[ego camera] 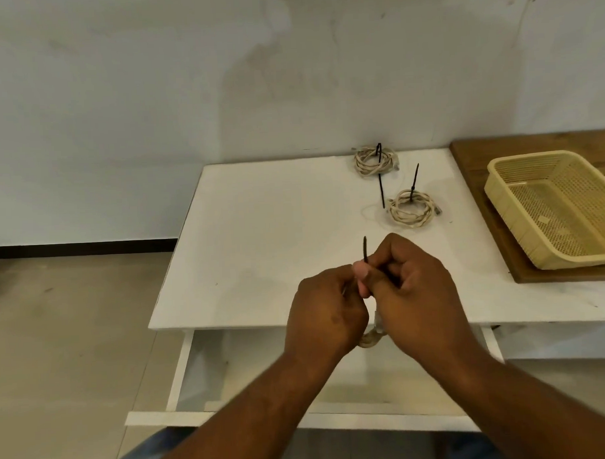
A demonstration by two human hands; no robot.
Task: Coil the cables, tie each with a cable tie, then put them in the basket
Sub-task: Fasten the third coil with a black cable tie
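1. Fastening a cable tie [365, 251] round the coil [369, 341] hanging below left hand [326, 314] and right hand [416, 294].
2. Fingers of both curled, pinching the tie.
3. Next, probably: pulling the tail tight, then coil to basket [498, 188].

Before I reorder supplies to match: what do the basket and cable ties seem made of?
Basket: looks like cream moulded plastic, with fine perforated walls. Cable ties: probably black plastic, thin stiff strips standing up from the coiled cables.
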